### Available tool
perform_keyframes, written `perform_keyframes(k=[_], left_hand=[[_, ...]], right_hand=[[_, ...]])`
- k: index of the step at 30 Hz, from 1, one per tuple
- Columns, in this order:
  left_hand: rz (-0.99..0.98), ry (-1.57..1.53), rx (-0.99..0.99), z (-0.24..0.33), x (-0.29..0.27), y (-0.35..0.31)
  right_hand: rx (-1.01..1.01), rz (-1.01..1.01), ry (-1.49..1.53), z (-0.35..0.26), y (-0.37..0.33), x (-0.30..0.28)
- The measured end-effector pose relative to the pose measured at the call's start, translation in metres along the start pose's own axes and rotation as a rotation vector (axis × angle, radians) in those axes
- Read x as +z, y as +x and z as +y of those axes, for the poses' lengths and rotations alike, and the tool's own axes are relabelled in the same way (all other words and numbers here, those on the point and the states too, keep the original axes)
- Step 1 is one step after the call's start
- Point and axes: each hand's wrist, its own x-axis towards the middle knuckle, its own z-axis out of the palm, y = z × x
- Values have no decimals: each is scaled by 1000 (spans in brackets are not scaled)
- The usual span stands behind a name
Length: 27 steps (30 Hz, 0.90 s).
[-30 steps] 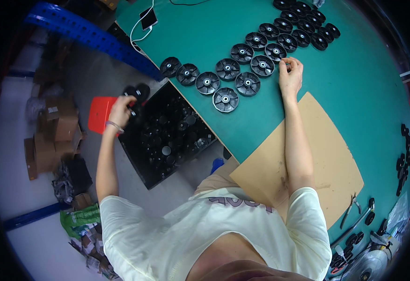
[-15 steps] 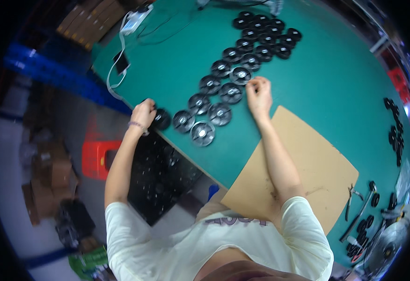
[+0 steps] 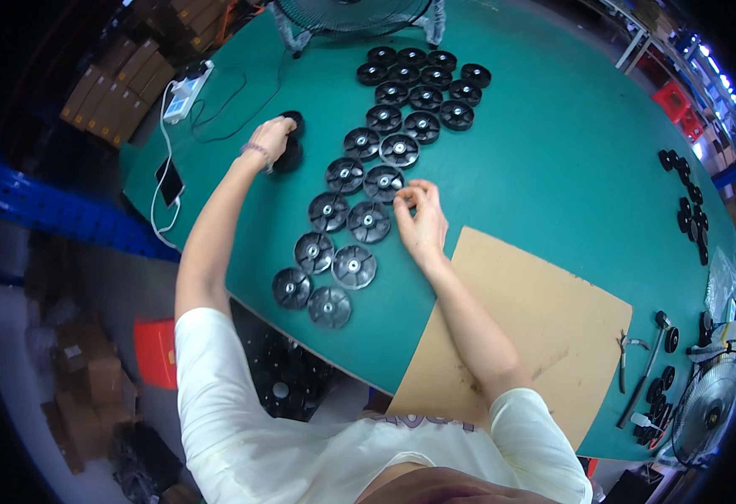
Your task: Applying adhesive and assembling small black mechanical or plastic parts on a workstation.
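On the green table, several black plastic wheels with pale metal hubs lie in a long double row, the nearest wheel (image 3: 329,307) close to the front edge. Left of the row, my left hand (image 3: 269,141) has its fingers closed on a black wheel (image 3: 286,157). Another dark wheel (image 3: 295,123) shows just beyond those fingers; whether they touch it I cannot tell. My right hand (image 3: 424,223) hovers at the right side of the row, its fingers curled in beside a wheel (image 3: 383,182). What they hold, if anything, is hidden.
A brown cardboard sheet (image 3: 528,328) lies under my right forearm. A hammer (image 3: 624,361), smaller wheels (image 3: 658,395) and a fan (image 3: 708,412) are at the right. A larger fan (image 3: 351,17) stands at the back. A power strip (image 3: 190,91) and phone (image 3: 169,182) lie at left.
My left hand has moved from the table's front edge farther back over the table, with dark wheels at its fingers. The view has shifted, and my right hand stays beside the row.
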Motion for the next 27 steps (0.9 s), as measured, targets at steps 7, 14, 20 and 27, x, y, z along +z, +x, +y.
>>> perform_keyframes(k=[7,14,20,27], left_hand=[[-9,102,-20,7,28,127],[76,86,-96,-1,55,206],[-48,195,-162,9,58,235],[87,-113,-29,18,51,225]], right_hand=[[9,16,4,-1,-4,4],[22,-24,-17,-5,-3,2],[10,-8,-23,-4,-1,1],[16,-25,-5,-6,-1,4]])
